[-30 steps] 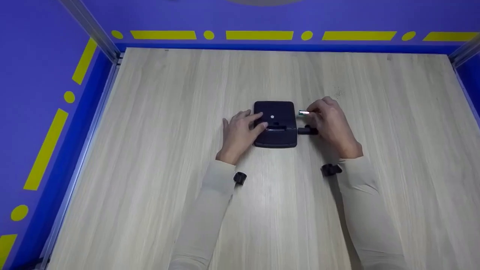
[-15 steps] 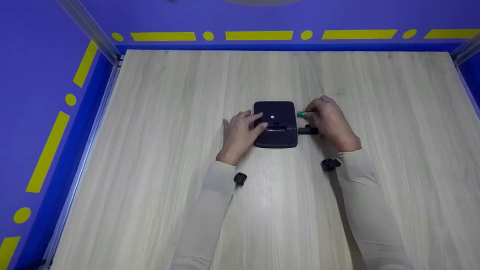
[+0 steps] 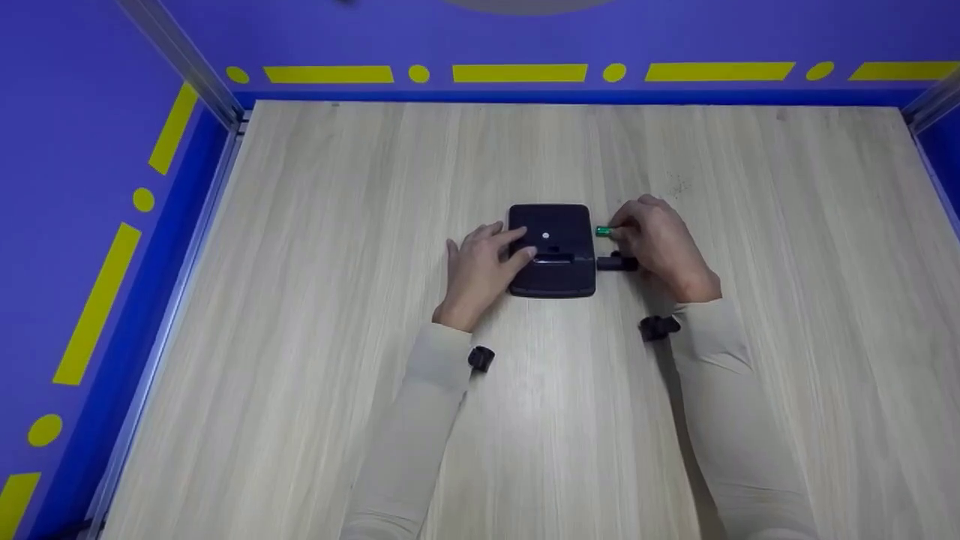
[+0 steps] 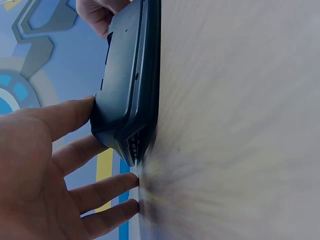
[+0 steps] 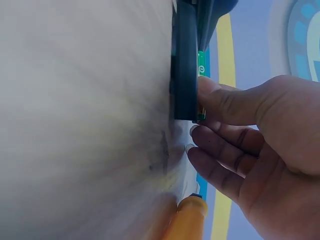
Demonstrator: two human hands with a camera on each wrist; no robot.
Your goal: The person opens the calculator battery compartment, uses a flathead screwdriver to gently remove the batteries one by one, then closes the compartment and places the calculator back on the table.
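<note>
A flat black device (image 3: 553, 279), much like a calculator lying face down, rests on the table with a slot and a white dot on its upturned back. My left hand (image 3: 478, 274) steadies its left side, thumb and index finger laid on the back, other fingers spread beside it. To the right of the device, my right hand (image 3: 658, 244) pinches a small green battery (image 3: 603, 231) between thumb and fingers. Below that hand lies a small black cover-like piece (image 3: 613, 263), partly hidden by the fingers. In the right wrist view this dark piece (image 5: 186, 65) stands before the battery.
An orange cylindrical thing (image 5: 187, 220) with a dark end shows low in the right wrist view. The wood-grain table (image 3: 337, 225) reaches to blue panels (image 3: 525, 37) with yellow marks at the back and left.
The battery has turned from showing a bright glare to showing green, and it has shifted slightly toward me with my right hand. My left hand and the device keep their places.
</note>
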